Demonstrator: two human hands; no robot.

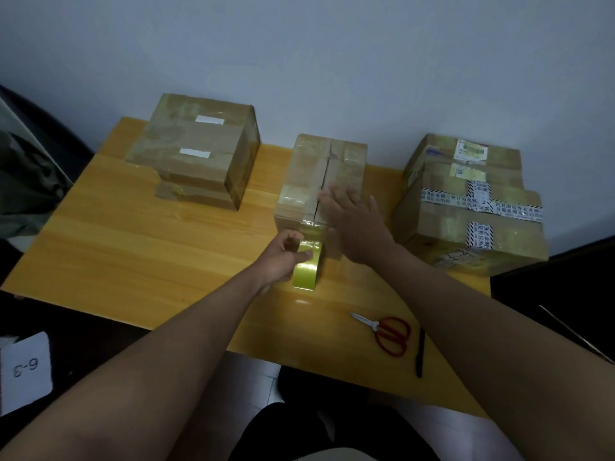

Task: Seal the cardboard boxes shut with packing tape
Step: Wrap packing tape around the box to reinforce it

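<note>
A small cardboard box [312, 174] stands in the middle of the wooden table [133, 247], its top flaps meeting along a dark seam. My left hand [283, 257] grips a roll of yellowish packing tape [307, 267] just in front of the box. A strip of tape runs from the roll up onto the box's near top edge. My right hand [356, 224] lies flat with straight fingers on the near right part of the box top, pressing it down beside the seam.
A larger taped box [196, 151] sits at the back left. Two stacked boxes [466, 207] with printed tape stand at the right. Red-handled scissors [387, 331] and a black pen [420, 352] lie near the table's front edge. A "6-3" label [26, 367] is at the lower left.
</note>
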